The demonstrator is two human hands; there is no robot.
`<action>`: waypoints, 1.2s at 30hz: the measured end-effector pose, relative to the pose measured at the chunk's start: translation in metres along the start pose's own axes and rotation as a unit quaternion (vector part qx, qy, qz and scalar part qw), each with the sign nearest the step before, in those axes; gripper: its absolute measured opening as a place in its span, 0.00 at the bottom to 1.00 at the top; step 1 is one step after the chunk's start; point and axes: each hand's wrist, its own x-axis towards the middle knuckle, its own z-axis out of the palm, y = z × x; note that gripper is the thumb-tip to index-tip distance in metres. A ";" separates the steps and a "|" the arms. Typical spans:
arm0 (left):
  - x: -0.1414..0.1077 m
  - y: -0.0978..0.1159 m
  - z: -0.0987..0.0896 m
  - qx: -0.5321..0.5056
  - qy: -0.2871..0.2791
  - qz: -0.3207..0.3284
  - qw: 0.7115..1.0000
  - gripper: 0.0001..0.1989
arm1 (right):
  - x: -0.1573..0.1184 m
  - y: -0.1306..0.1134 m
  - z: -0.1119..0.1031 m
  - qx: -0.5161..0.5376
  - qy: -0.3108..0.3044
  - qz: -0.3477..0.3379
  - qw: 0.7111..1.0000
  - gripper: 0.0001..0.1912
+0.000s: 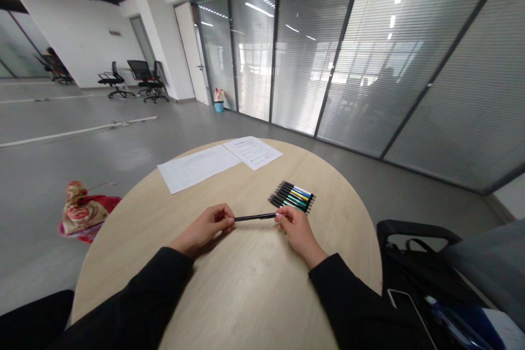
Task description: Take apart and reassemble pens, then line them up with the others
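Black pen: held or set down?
Held: the black pen runs from the left hand to the right hand, each end pinched in fingers.

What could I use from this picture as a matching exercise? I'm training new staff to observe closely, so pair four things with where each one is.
Things:
1. black pen
2. row of coloured pens
3. printed paper sheets
4. red and beige bag

Places:
A. on the grey floor, left of the table
B. pinched between the left hand and the right hand
C. at the far side of the round wooden table
D. lying side by side, beyond the right hand

Pairs: 1-B, 2-D, 3-C, 4-A
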 end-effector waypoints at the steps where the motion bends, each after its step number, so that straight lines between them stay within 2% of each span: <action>1: 0.000 0.001 0.000 0.001 0.001 -0.001 1.000 0.13 | 0.000 0.000 0.000 0.001 0.001 -0.001 1.000 0.09; 36: 0.001 -0.002 -0.002 -0.022 -0.012 -0.003 1.000 0.12 | 0.000 0.007 -0.002 -0.047 -0.020 -0.031 0.998 0.10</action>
